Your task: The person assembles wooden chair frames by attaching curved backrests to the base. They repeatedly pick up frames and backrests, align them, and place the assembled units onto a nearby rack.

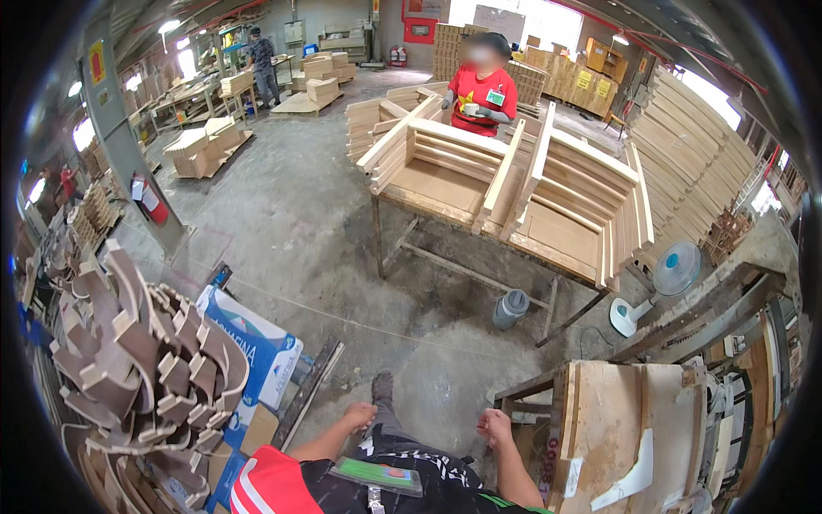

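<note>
My left hand hangs in front of my body with its fingers curled closed, and nothing shows in it. To the right, my right hand is held out from my side, its fingers also curled in, with nothing visible between them. Neither hand touches anything. The wooden rack with curved panels stands just right of my right hand. Left of my left hand are a dark metal rail and a blue-and-white carton. A card badge hangs over my dark clothing.
Curved wooden parts are piled high at the left. Ahead, a workbench carries stacked wooden frames; a person in red stands behind it holding a cup. A grey bin and a standing fan flank the bench's right end.
</note>
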`<action>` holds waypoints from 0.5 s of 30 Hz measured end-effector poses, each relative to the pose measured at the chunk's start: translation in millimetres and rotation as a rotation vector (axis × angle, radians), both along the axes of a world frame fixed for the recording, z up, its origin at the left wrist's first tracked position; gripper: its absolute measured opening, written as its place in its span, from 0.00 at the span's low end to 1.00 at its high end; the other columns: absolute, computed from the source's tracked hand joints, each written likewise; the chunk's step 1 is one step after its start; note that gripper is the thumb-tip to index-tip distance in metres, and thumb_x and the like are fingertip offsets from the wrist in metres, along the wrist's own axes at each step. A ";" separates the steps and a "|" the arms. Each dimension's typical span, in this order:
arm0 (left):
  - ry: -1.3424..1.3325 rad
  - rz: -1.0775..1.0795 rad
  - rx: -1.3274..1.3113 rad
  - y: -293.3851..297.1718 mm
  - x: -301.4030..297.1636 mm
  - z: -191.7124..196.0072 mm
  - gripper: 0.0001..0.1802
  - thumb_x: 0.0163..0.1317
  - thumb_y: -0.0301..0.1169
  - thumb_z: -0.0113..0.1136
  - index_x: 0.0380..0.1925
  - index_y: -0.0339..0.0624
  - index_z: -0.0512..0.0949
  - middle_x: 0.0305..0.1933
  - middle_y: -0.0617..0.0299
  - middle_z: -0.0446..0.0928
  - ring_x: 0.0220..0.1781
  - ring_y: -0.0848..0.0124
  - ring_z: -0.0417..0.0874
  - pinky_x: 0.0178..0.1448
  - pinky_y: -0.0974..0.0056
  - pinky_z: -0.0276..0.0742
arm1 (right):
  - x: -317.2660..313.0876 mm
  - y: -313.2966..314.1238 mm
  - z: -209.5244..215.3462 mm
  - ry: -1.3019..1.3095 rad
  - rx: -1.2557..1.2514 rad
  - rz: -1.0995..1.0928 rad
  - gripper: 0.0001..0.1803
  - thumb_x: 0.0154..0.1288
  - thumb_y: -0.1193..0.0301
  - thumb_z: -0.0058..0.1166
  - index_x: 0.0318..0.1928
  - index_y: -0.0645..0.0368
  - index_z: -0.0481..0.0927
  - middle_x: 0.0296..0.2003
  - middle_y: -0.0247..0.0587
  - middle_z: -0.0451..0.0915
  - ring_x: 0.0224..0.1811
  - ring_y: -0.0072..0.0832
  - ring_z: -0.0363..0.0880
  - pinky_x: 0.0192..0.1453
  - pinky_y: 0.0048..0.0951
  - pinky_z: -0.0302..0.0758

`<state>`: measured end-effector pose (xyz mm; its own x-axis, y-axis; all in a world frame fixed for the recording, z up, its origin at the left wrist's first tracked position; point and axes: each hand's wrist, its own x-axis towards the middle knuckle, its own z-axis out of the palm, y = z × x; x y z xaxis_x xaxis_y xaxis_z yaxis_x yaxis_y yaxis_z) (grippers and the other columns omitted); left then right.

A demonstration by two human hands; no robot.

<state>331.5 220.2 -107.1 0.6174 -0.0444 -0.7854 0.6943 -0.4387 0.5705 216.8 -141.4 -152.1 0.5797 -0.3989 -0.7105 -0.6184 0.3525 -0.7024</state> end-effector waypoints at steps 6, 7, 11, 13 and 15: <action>-0.101 -0.139 -0.167 -19.1 177.2 10.1 0.14 0.70 0.41 0.61 0.34 0.42 0.84 0.27 0.64 0.82 0.23 0.72 0.79 0.24 0.63 0.72 | 136.4 -18.4 28.3 -0.031 0.042 0.072 0.16 0.75 0.60 0.57 0.52 0.58 0.79 0.42 0.43 0.85 0.39 0.36 0.86 0.40 0.41 0.84; -0.190 -0.100 -0.158 -26.6 222.5 19.7 0.14 0.70 0.41 0.61 0.33 0.43 0.84 0.27 0.64 0.82 0.23 0.72 0.79 0.24 0.62 0.72 | 167.2 -30.0 38.1 -0.058 0.009 0.056 0.16 0.76 0.59 0.57 0.52 0.58 0.79 0.43 0.43 0.85 0.40 0.36 0.86 0.40 0.42 0.84; -0.767 -0.033 -0.007 -33.0 422.1 82.4 0.17 0.69 0.42 0.55 0.37 0.40 0.86 0.32 0.51 0.85 0.36 0.58 0.86 0.41 0.51 0.78 | 299.7 -63.3 93.6 -0.243 -0.094 -0.010 0.14 0.75 0.59 0.58 0.51 0.54 0.77 0.40 0.39 0.84 0.36 0.33 0.85 0.37 0.38 0.81; -1.035 0.114 0.114 -21.2 515.0 119.9 0.19 0.71 0.45 0.55 0.42 0.41 0.85 0.41 0.48 0.87 0.46 0.50 0.88 0.49 0.50 0.80 | 374.5 -68.3 129.9 -0.356 -0.060 -0.032 0.13 0.78 0.59 0.56 0.50 0.55 0.76 0.36 0.32 0.81 0.30 0.24 0.79 0.29 0.29 0.76; -1.186 0.219 0.149 -28.8 588.9 154.1 0.23 0.71 0.48 0.57 0.50 0.41 0.84 0.46 0.47 0.87 0.51 0.48 0.87 0.53 0.49 0.80 | 433.5 -77.5 160.6 -0.507 -0.127 -0.095 0.13 0.79 0.59 0.55 0.50 0.54 0.75 0.33 0.28 0.77 0.27 0.20 0.76 0.26 0.24 0.73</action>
<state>920.4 191.5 47.0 0.9392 0.1930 0.2841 -0.1576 -0.4929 0.8557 650.3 -218.9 8.5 0.7950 -0.5310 -0.2932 -0.1596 0.2832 -0.9457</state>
